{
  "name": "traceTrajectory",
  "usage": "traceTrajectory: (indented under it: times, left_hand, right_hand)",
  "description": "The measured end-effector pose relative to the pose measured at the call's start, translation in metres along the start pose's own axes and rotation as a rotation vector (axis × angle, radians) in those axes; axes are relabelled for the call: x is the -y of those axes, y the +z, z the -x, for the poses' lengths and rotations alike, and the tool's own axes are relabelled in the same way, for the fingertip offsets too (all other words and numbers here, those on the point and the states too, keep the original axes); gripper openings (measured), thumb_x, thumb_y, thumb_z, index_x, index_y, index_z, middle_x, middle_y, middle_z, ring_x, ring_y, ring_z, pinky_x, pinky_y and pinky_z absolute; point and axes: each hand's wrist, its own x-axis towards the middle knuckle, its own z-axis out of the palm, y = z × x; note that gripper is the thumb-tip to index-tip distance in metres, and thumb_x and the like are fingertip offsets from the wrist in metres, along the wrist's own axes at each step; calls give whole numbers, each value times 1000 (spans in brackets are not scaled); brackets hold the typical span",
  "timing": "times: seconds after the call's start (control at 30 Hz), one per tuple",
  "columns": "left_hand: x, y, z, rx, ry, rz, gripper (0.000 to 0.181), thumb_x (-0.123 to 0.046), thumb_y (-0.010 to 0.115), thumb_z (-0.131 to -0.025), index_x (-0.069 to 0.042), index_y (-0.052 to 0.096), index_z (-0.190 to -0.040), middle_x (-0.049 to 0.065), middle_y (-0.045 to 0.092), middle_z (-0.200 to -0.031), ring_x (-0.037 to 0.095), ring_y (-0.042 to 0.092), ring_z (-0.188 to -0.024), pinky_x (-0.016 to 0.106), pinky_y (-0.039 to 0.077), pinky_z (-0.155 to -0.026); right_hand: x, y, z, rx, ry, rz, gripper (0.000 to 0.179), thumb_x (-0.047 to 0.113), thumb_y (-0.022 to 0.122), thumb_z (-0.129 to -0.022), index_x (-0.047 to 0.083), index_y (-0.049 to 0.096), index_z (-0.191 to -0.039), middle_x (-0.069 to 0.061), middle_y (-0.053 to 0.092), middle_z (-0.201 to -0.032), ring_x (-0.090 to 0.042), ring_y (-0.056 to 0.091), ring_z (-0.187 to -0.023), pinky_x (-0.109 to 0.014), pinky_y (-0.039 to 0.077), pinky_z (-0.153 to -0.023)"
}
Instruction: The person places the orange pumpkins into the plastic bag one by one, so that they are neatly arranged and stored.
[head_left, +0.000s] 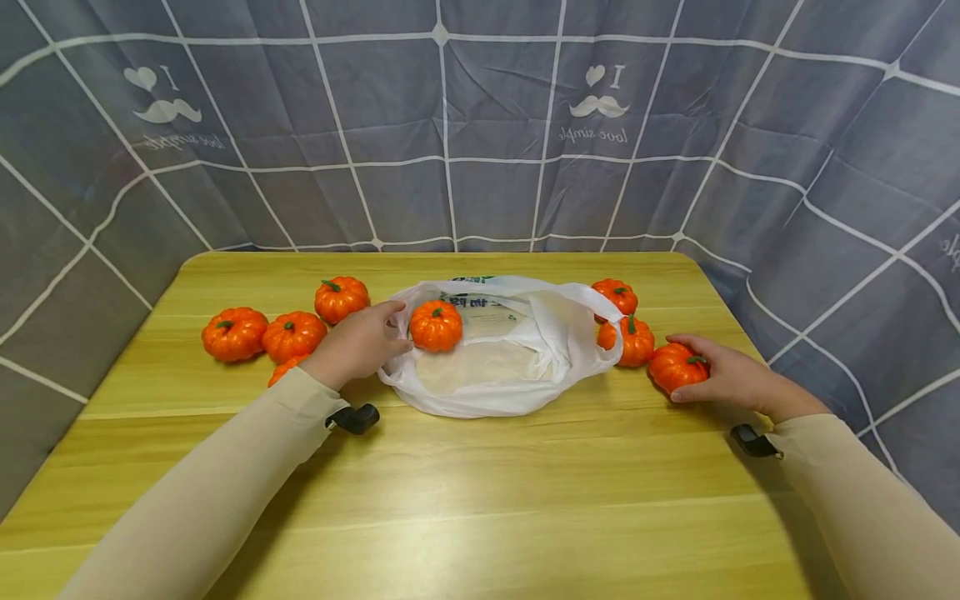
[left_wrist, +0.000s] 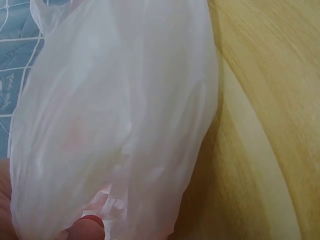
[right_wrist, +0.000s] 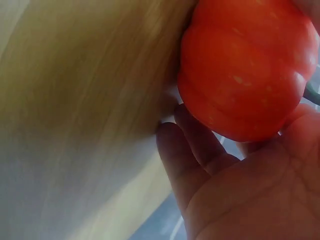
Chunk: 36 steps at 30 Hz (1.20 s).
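Note:
A white plastic bag (head_left: 480, 400) lies with its mouth spread at the middle of the table. One small orange pumpkin (head_left: 436, 326) is within the left side of its mouth. My left hand (head_left: 362, 343) is at the bag's left rim, fingers and thumb spread just left of that pumpkin. In the left wrist view, the bag (left_wrist: 120, 100) hides most of the hand; one fingertip (left_wrist: 86, 229) shows below. On the right, my right hand (head_left: 731, 382) grips another pumpkin (head_left: 673, 369) at the table. The right wrist view shows the fingers curved around this pumpkin (right_wrist: 245, 70).
Left of the bag sit several more pumpkins (head_left: 235, 334), one partly behind the left forearm. Two pumpkins (head_left: 632, 342) stand beside the bag's right handle. A grey gridded curtain (head_left: 487, 125) surrounds the wooden table (head_left: 487, 500) at the back and sides.

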Motion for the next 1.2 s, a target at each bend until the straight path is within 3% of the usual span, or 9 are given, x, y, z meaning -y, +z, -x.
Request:
traceTrajectory:
  times: [0.27, 0.53, 0.77, 0.93, 1.2]
  left_hand:
    - [-2, 1, 0, -4, 4, 6, 73, -33, 71, -98, -10, 42, -161, 17, 64, -144, 27, 64, -100, 31, 54, -73]
    - [-4, 1, 1, 14, 0, 34, 73, -32, 70, -98, -10, 41, -161, 17, 62, -146, 23, 62, -79, 29, 49, -60]
    - [-4, 2, -1, 9, 15, 34, 74, -33, 71, -98, -9, 41, -161, 17, 63, -143, 23, 63, -80, 30, 53, -62]
    - [-4, 2, -1, 3, 21, 21, 74, -34, 71, -98, -9, 41, -161, 17, 64, -143, 25, 65, -90, 29, 53, -66]
    - [-6, 2, -1, 10, 15, 54, 74, -32, 71, -98, -9, 41, -161, 17, 64, -141, 22, 63, -76, 30, 52, -60]
  right_hand:
    - [-8, 3, 0, 14, 45, -122, 94, 26, 87, -87, 5, 34, -161, -25, 57, -142, -27, 58, -118, -19, 49, -90]
    - [-10, 5, -1, 23, 49, -221, 93, 21, 87, -87, 4, 33, -161, -27, 55, -142, -19, 58, -113, -17, 50, -89]
    - [-11, 6, 0, 19, 51, -208, 93, 22, 87, -87, 4, 33, -161, -27, 57, -141, -23, 58, -115, -18, 50, -89]
    - [-10, 6, 1, 15, 52, -200, 93, 23, 87, -88, 5, 33, -161, -26, 58, -139, -24, 59, -114, -18, 51, -89]
    - [-9, 5, 1, 16, 64, -210, 93, 23, 87, -88, 5, 33, -161, -25, 59, -137, -23, 59, -112, -19, 51, -88]
